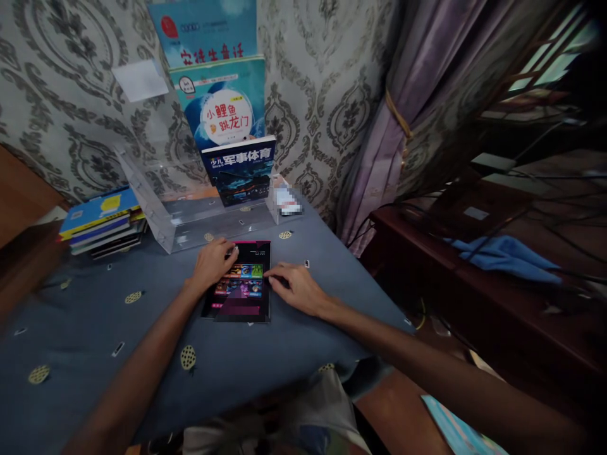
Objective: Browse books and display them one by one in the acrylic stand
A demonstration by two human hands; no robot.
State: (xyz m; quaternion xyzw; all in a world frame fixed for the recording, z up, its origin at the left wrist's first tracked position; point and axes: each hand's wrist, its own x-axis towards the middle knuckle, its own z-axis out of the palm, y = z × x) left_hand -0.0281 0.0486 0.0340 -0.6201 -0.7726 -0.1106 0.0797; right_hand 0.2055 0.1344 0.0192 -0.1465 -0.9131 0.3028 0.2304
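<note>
A dark book (244, 306) with rows of small coloured pictures and a pink band lies flat on the cloth-covered table. My left hand (214, 260) rests over its upper left part, fingers laid on the cover. At the book's right edge, my right hand (298, 287) touches with an outstretched index finger, the thumb a little apart from it. Behind the book stands a clear plastic rack (218, 224). It holds a dark blue book (244, 177), a teal book with a round white label (225, 117) and a taller blue book (206, 31).
Stacked books (107, 221) lie at the table's left. A small pixelated item (288, 199) sits by the rack's right end. Patterned curtain (327, 95) hangs behind. To the right, a dark red cabinet (441, 278) carries cables and a blue cloth (509, 259).
</note>
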